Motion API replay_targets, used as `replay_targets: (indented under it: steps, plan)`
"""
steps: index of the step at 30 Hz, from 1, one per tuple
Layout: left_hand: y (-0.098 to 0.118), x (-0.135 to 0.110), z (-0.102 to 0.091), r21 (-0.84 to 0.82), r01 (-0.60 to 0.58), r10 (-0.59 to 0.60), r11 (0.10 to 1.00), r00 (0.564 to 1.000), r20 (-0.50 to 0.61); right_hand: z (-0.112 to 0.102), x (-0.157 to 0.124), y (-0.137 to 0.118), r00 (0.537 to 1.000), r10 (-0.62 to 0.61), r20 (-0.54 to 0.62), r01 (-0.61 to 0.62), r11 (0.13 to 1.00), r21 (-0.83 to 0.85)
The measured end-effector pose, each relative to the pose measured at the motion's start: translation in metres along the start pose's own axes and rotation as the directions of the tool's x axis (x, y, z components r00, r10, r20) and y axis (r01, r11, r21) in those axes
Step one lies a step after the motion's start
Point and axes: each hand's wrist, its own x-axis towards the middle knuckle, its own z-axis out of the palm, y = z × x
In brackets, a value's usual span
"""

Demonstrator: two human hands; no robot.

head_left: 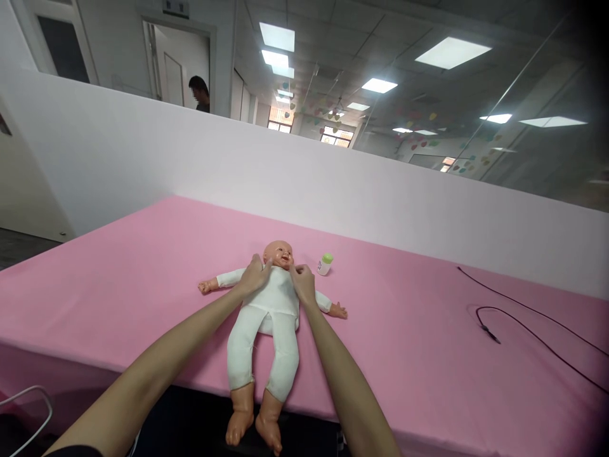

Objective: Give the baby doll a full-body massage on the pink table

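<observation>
A baby doll (273, 289) with a white cloth body and hard plastic head, hands and feet lies on its back. Its feet hang past the table's near edge. My left hand (255, 276) is at the doll's shoulder and jaw, on the left of the picture, thumb apart from the fingers and close to the chin. On the other side, my right hand (303, 280) has its fingers curled in beside the doll's cheek and chin; I see nothing in them. Just right of the head stands a small white bottle (325, 264) with a green cap.
Pink cloth (404, 355) covers the table. A thin dark cable (516, 316) runs across its right side, and a white cable (40, 390) loops at the lower left. Behind the table rises a white low wall (333, 178) with glass above. A person (200, 94) is near the doorway.
</observation>
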Motion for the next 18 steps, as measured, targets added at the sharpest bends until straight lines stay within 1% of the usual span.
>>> replay_targets:
  steps: [2, 3, 4, 6, 8, 10, 13, 16, 18]
  plan:
    - [0.009, -0.001, -0.001, -0.022, -0.018, 0.017, 1.0, 1.0, -0.025, -0.002, 0.004, 0.0, 0.996, 0.084, -0.043, -0.078, 0.99, 0.12]
    - [0.012, -0.001, 0.0, -0.033, -0.033, 0.032, 0.999, 0.999, -0.026, -0.002, 0.004, -0.002, 0.995, 0.095, -0.029, -0.088, 0.98, 0.177]
    - [0.015, -0.001, 0.002, -0.041, -0.037, 0.036, 0.998, 0.999, -0.014, -0.002, 0.003, -0.003, 0.997, 0.076, 0.005, -0.075, 0.973, 0.217]
    - [0.018, 0.001, 0.006, -0.069, 0.012, -0.01, 0.998, 1.0, 0.027, 0.001, -0.001, -0.007, 0.998, -0.011, 0.069, -0.005, 0.972, 0.235]
    - [0.018, 0.004, 0.008, -0.12, 0.101, -0.094, 0.988, 0.994, 0.061, 0.006, -0.007, -0.009, 0.995, -0.065, 0.069, 0.051, 0.981, 0.189]
    - [0.016, 0.006, 0.008, -0.166, 0.159, -0.145, 0.973, 0.985, 0.092, 0.011, -0.013, -0.01, 0.997, -0.066, 0.031, 0.063, 0.993, 0.104]
    - [0.014, 0.009, 0.006, -0.174, 0.179, -0.159, 0.968, 0.98, 0.12, 0.015, -0.018, -0.009, 0.998, -0.062, 0.0, 0.062, 0.998, -0.006]
    - [0.014, 0.01, 0.005, -0.172, 0.204, -0.181, 0.964, 0.973, 0.141, 0.016, -0.021, -0.01, 0.997, -0.081, 0.015, 0.081, 0.995, -0.063]
    - [0.013, 0.012, 0.005, -0.184, 0.174, -0.15, 0.967, 0.979, 0.136, 0.015, -0.022, -0.012, 0.997, -0.075, 0.034, 0.078, 0.992, -0.095]
